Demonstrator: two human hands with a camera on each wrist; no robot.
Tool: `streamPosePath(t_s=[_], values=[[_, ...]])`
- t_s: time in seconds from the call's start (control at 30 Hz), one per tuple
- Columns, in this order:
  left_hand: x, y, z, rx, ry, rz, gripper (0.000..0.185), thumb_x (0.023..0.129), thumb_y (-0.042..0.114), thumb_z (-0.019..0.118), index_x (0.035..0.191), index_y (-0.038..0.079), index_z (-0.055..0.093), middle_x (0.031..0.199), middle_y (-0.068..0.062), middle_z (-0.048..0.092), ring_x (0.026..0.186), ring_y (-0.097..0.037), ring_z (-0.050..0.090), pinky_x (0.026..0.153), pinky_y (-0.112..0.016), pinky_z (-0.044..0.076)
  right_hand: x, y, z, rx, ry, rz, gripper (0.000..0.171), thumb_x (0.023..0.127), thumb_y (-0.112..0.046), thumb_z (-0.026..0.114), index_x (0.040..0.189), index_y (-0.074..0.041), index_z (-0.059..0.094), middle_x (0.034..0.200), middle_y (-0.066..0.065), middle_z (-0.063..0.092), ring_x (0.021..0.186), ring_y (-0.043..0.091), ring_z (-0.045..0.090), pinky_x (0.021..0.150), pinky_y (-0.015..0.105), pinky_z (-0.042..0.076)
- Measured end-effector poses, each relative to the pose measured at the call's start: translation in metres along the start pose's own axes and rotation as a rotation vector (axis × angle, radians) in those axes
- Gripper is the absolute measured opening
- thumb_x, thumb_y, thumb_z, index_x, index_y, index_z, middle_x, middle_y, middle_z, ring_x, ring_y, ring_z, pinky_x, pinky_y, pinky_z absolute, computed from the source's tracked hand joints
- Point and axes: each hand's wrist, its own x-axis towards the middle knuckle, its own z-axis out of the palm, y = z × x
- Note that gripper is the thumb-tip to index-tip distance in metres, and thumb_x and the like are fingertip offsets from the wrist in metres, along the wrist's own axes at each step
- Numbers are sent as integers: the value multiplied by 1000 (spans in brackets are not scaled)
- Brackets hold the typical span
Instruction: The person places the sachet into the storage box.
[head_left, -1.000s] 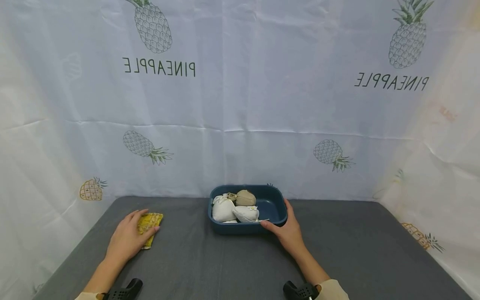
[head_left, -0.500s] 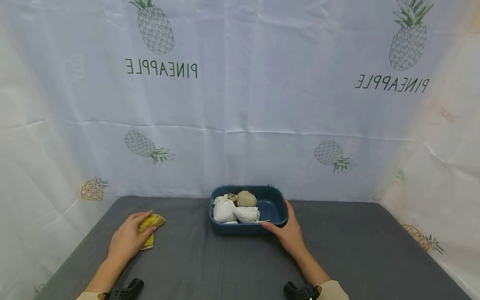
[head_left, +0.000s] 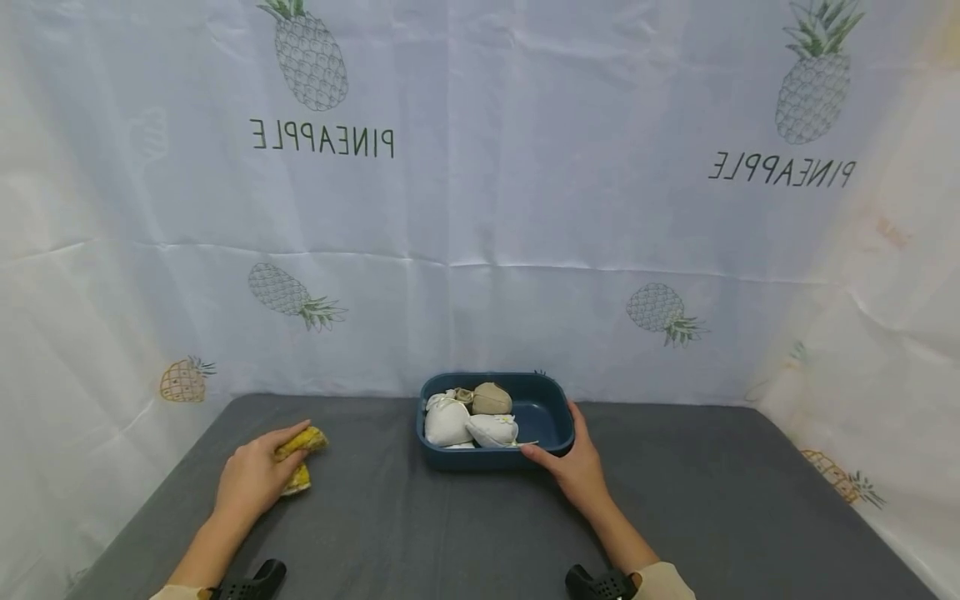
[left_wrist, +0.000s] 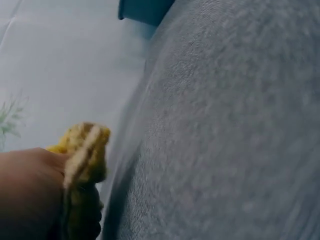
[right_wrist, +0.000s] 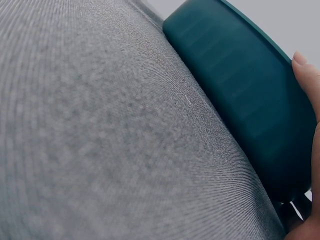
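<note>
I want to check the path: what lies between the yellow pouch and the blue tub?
Only bare grey cloth lies between the yellow pouch and the tub, as the head view shows.

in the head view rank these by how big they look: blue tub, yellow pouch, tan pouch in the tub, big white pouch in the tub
1. blue tub, clearly the largest.
2. big white pouch.
3. tan pouch and yellow pouch: too close to rank, since the left hand covers part of the yellow one.
</note>
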Motion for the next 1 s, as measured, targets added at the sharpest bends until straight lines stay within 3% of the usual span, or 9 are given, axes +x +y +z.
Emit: streamPosePath(t_s=[0.07, 0.17, 0.37, 0.5, 0.57, 0.67, 0.73, 0.8, 1.0], values=[[2, 5, -1, -18, -2, 2, 49, 91, 18, 74, 139, 13, 64, 103, -21, 75, 40, -10, 29, 41, -27, 26, -1, 1, 0, 1, 1, 3, 111, 80, -47, 83, 163, -18, 16, 165, 21, 29, 146, 47, 37, 109, 68, 37], [5, 14, -3, -36, 24, 15, 49, 91, 18, 73, 139, 14, 64, 124, -24, 70, 40, -9, 30, 42, -27, 27, -1, 2, 0, -5, 4, 3, 111, 80, -46, 83, 163, -18, 16, 164, 21, 30, 146, 47, 38, 108, 68, 38], [13, 39, -15, -78, 80, 53, 48, 93, 17, 73, 140, 16, 63, 117, -20, 73, 38, -10, 30, 40, -26, 27, 0, 2, 2, -1, -2, -3, 111, 80, -47, 82, 163, -18, 16, 165, 20, 29, 147, 46, 37, 109, 68, 37], [22, 60, -21, -121, 66, 65, 47, 94, 17, 71, 141, 17, 62, 124, -21, 71, 38, -10, 32, 39, -25, 29, 1, 2, 3, -7, 1, -4, 111, 80, -47, 82, 163, -18, 16, 164, 21, 30, 146, 47, 38, 108, 68, 38], [27, 71, -22, -141, 47, 63, 47, 95, 17, 70, 141, 18, 62, 108, -20, 75, 37, -10, 32, 39, -25, 30, 1, 2, 3, -5, 1, -6, 111, 80, -47, 82, 163, -18, 16, 164, 20, 30, 146, 46, 38, 108, 68, 38], [35, 88, -23, -160, 20, 71, 47, 96, 18, 69, 141, 18, 62, 104, -19, 75, 37, -11, 34, 39, -25, 31, 1, 2, 4, -1, 1, -11, 110, 80, -47, 83, 163, -17, 16, 164, 20, 31, 145, 46, 39, 108, 67, 39], [40, 100, -22, -164, 0, 82, 46, 95, 18, 70, 141, 18, 62, 111, -20, 75, 38, -12, 35, 40, -26, 32, 1, 2, 5, 0, 1, -12, 110, 80, -47, 83, 163, -17, 17, 164, 21, 31, 145, 46, 40, 108, 67, 39], [46, 111, -20, -157, -14, 106, 46, 95, 17, 70, 140, 18, 63, 127, -19, 70, 38, -12, 37, 41, -27, 32, 1, 2, 4, 5, 1, -12, 110, 80, -47, 83, 163, -17, 17, 164, 21, 32, 145, 46, 40, 108, 67, 39], [63, 143, -12, -121, -33, 179, 45, 94, 18, 71, 138, 20, 65, 130, -16, 70, 39, -10, 38, 42, -26, 32, 1, 1, 2, 9, 8, -12, 110, 80, -46, 83, 163, -18, 17, 164, 20, 32, 145, 46, 39, 108, 67, 38]])
